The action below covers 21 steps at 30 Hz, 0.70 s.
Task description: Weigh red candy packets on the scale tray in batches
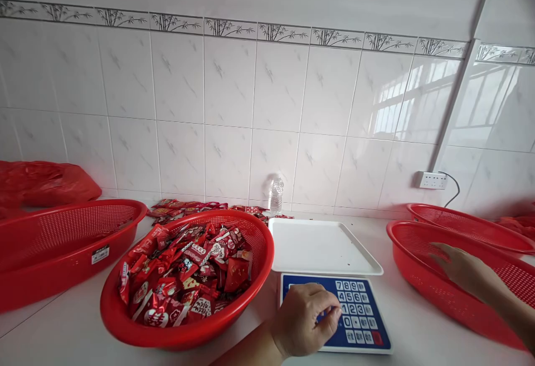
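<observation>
So the biggest thing here is the white tiled wall (229, 82) with a strip of bamboo prints, and below it there's a white surface (254, 343). On that you've got red baskets: a long one at far left, the left basket (62, 277), then the packet basket (188, 335) left of centre, heaped with shiny red packets (196, 266), plus the right basket (443, 293) with the rear basket (472, 224) just behind it. A crumpled red bag (54, 182) sits behind the left basket. Between the packet basket and the right one is the scale (378, 321), white tray (321, 246) at the back, blue keypad in front. Left hand (307, 318) is over the keypad, fingers curled shut with the thumb against them, nothing visible in it. Right hand (463, 266) is kinda blurry but open, fingers stretched out over the right basket; can't tell if it's touching. More packets lie loose along the wall behind the packet basket, next to a clear bottle (276, 194). Smaller stuff: a white socket (432, 180) low on the wall, with a thin dark cord (457, 186) running down from it.
</observation>
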Tool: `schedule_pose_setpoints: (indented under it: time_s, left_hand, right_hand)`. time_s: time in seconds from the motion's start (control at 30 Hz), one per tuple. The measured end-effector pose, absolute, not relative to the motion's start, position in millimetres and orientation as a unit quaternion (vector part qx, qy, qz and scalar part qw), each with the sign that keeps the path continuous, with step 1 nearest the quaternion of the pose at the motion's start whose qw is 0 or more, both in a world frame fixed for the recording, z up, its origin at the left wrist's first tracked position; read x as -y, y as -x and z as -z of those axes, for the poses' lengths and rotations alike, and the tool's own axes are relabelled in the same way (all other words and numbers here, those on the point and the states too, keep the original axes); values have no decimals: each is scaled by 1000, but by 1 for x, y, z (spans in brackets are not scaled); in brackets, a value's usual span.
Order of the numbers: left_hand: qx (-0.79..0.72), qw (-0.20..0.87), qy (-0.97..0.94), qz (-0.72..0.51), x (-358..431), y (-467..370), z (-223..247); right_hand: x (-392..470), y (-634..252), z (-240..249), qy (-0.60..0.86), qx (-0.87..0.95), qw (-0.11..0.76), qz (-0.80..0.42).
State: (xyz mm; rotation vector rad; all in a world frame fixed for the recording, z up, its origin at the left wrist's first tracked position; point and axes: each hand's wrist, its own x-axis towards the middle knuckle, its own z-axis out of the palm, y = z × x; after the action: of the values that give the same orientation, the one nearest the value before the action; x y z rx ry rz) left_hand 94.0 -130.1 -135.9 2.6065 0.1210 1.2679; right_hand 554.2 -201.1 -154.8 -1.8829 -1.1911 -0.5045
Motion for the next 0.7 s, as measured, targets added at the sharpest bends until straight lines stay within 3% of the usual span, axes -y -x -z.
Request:
schedule_pose_setpoints:
  time_s: [0.07,0.33,0.57,0.7]
  left_hand:
    - [-36,120,-891,-437,130,-95,136]
    - [-59,142,-871,-467,133,-97,140]
    - [-98,143,-872,-458,127,-101,153]
    - [-120,117,-887,-431,133,-102,145]
  right_hand:
    - [192,-503,142,762,479,393,185]
    - [150,-292,132,624,595,487,140]
    - [147,-273,157,497,675,464,286]
    - [157,-280,159,504,678,450,290]
